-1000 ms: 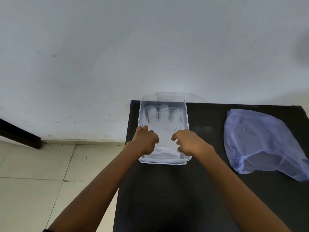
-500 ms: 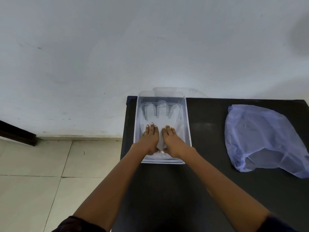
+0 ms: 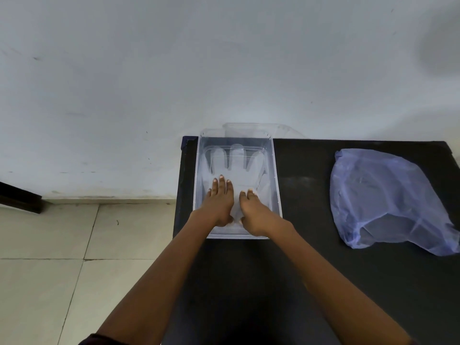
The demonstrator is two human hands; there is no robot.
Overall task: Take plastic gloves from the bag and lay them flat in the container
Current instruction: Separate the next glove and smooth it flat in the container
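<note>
A clear plastic container stands at the far left of the black table. A translucent plastic glove lies flat in it, fingers pointing toward the wall. My left hand rests palm down on the glove's cuff half, fingers straight and flat. My right hand lies beside it on the glove, its fingers slightly curled. Neither hand holds anything. The pale blue plastic bag lies on the table's right side, its mouth facing me.
The black table stands against a white wall. The container's clear lid leans behind it at the wall. Tiled floor lies left of the table, close to the container's left side.
Both hands went from gripping the container's near corners to pressing flat on the glove inside. Since half a second ago the right hand has drawn back and curled a little.
</note>
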